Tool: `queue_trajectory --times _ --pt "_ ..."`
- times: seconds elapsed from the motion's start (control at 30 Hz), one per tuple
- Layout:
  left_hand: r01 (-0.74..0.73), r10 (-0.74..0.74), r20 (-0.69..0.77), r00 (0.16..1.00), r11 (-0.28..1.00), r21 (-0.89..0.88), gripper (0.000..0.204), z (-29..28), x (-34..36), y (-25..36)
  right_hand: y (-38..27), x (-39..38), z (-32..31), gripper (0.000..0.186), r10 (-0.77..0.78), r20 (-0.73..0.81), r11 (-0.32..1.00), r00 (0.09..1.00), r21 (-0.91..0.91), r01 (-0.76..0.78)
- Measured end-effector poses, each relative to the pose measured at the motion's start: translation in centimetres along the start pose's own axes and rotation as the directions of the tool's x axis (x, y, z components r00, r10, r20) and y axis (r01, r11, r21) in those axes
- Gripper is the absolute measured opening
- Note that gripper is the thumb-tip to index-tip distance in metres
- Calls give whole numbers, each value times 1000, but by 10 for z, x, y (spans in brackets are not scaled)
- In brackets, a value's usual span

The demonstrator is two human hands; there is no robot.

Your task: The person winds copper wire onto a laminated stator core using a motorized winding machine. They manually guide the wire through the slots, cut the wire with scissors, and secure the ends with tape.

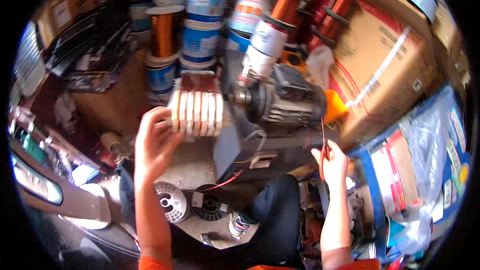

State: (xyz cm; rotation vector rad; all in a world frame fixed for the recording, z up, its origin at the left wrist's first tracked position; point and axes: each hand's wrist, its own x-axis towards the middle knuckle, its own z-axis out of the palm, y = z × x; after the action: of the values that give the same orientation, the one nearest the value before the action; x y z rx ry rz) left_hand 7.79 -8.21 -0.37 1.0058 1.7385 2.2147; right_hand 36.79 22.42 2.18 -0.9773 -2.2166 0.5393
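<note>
My left hand [158,140] has its curled fingers on the left side of a slotted winding former [197,110], pale segments with dark reddish material on top, beside a dark motor [287,97]. My right hand [332,162] holds red-handled scissors [325,157], blades pointing up, below the motor's right end. The motor sits on a dark machine stand [225,155], with a yellow-orange object [335,106] behind it.
Stacked buckets [200,40] and copper wire spools [162,32] stand behind. A large cardboard box [385,75] is at right, above bagged packages [425,155]. Plastic reels [167,201] lie on the floor beside my legs [270,205].
</note>
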Motion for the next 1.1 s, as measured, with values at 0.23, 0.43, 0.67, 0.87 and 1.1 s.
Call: queue_trajectory --times 0.23,0.43,0.67,0.87,1.1 --pt "11 -3 58 998 991 -137 53 3 -5 8 68 58 -13 43 140 108 880 984 -468 -74" --pt "114 -118 -31 993 987 -116 39 4 -15 0 85 93 13 31 30 126 962 992 -273 6" --pt "149 -125 -193 973 982 118 39 2 -14 -36 46 90 4 26 -106 86 977 991 -177 120" --pt "336 -339 -95 936 941 -49 53 2 -5 -51 -90 49 -1 18 -287 79 942 955 202 267" --pt "-107 181 -147 972 907 406 121 13 42 -32 -209 26 33 10 -759 191 649 622 300 699"
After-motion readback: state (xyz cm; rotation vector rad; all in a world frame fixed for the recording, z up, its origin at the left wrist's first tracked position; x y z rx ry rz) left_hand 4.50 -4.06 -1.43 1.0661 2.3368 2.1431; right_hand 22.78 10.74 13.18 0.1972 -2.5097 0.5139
